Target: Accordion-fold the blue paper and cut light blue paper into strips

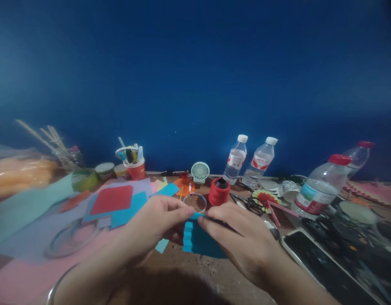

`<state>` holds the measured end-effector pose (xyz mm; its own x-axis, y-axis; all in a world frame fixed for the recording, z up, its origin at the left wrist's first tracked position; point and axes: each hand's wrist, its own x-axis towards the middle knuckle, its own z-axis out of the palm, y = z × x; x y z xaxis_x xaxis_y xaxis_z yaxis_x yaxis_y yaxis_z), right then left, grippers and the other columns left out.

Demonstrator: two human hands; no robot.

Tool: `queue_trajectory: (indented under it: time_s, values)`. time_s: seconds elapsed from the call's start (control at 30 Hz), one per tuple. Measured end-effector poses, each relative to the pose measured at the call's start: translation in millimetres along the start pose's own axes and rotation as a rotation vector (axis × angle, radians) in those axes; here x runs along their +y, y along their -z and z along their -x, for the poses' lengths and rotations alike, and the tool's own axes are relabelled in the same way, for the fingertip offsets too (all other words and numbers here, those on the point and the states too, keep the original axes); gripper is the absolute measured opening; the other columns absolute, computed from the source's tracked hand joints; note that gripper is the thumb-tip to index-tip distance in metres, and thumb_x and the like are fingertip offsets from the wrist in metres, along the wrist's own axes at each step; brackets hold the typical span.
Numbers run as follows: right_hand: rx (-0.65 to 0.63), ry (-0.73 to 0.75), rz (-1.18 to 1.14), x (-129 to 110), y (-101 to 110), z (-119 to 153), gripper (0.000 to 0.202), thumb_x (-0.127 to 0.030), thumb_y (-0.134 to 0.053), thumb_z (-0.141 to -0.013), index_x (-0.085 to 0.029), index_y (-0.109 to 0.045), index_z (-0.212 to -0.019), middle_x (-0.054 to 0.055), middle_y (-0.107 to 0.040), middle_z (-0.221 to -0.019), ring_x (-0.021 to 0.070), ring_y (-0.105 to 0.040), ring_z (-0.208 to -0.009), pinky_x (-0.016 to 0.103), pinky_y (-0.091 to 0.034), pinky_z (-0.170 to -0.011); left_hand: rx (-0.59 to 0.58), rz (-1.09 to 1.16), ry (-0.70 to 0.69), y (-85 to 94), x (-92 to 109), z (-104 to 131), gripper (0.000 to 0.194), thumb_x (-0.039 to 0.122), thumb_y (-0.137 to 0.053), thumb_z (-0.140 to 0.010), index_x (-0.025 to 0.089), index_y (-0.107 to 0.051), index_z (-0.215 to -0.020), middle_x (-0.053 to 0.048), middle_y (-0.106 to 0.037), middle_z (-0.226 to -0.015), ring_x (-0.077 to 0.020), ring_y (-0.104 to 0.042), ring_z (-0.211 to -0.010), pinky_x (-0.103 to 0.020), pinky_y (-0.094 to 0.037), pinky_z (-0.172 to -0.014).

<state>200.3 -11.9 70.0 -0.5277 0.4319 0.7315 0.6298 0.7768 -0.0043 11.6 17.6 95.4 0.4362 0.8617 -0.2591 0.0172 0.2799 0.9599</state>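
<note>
A piece of blue paper (204,242) is held low over the table, with several narrow accordion folds along its left part. My left hand (162,218) is closed, thumb and forefinger pinching the paper's upper left edge. Across from it, my right hand (243,233) grips the upper edge, its fingertips close to the left ones. A slim dark thing shows under the right fingers; what it is I cannot make out. Just beyond the hands are a clear roll of tape (195,204) and a red spool of thread (218,192).
Coloured paper sheets (111,200) spread to the left. A cup of pens (135,169), a small fan (200,171) and water bottles (236,163) stand near the blue wall. Black scissors (254,205), a large bottle (322,186) and a phone (322,262) lie or stand on the right.
</note>
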Motion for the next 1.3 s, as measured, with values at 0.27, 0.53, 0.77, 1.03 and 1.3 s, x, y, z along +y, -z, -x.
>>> queue_trajectory:
  time_s: [0.27, 0.53, 0.77, 1.03, 1.3]
  values:
    - [0.046, 0.048, -0.012, -2, 3, -5, 0.020, -0.013, -0.047, -0.090, -0.011, -0.067, -0.093, 0.009, -0.067, -0.085, 0.0173, -0.058, -0.075, 0.031, -0.050, -0.064, 0.000, -0.031, -0.003, 1.4, -3, -2, 0.031, 0.037, -0.068, -0.072, 0.014, -0.055, -0.057, 0.003, -0.052, -0.050, -0.0071, -0.046, -0.045, -0.021, -0.040, -0.049]
    - [0.073, 0.071, 0.027, -4, 4, -7, 0.023, -0.012, -0.047, -0.090, -0.010, -0.069, -0.083, 0.009, -0.068, -0.080, 0.0182, -0.060, -0.072, 0.031, -0.051, -0.062, -0.025, -0.005, 0.007, 1.7, -3, -1, 0.026, 0.032, -0.066, -0.072, 0.012, -0.056, -0.059, 0.004, -0.048, -0.051, -0.0063, -0.042, -0.046, -0.020, -0.039, -0.049]
    - [0.086, 0.076, -0.004, -3, 5, -8, 0.021, -0.010, -0.049, -0.088, -0.009, -0.068, -0.080, 0.009, -0.068, -0.078, 0.0192, -0.061, -0.072, 0.032, -0.050, -0.061, -0.008, 0.005, 0.002, -1.4, -1, 0, 0.027, 0.033, -0.066, -0.072, 0.013, -0.056, -0.058, 0.004, -0.047, -0.050, -0.0057, -0.039, -0.045, -0.019, -0.036, -0.048]
    - [0.158, -0.107, -0.207, -4, 0, -4, 0.019, -0.008, -0.053, -0.085, -0.015, -0.067, -0.096, 0.007, -0.067, -0.086, 0.0160, -0.061, -0.076, 0.028, -0.051, -0.065, 0.011, -0.244, -0.078, 2.4, 5, 7, 0.016, 0.027, -0.072, -0.067, 0.016, -0.067, -0.079, 0.001, -0.065, -0.065, -0.0113, -0.058, -0.059, -0.021, -0.045, -0.055]
    - [-0.014, -0.760, -0.717, -13, 6, -8, 0.020, -0.026, -0.050, -0.086, -0.020, -0.066, -0.077, 0.000, -0.065, -0.064, 0.0136, -0.061, -0.057, 0.022, -0.049, -0.047, 0.181, -0.541, -0.361, 4.9, 8, 13, 0.015, 0.022, -0.061, -0.077, 0.026, -0.068, -0.089, 0.004, -0.071, -0.087, -0.0159, -0.065, -0.081, -0.025, -0.049, -0.072]
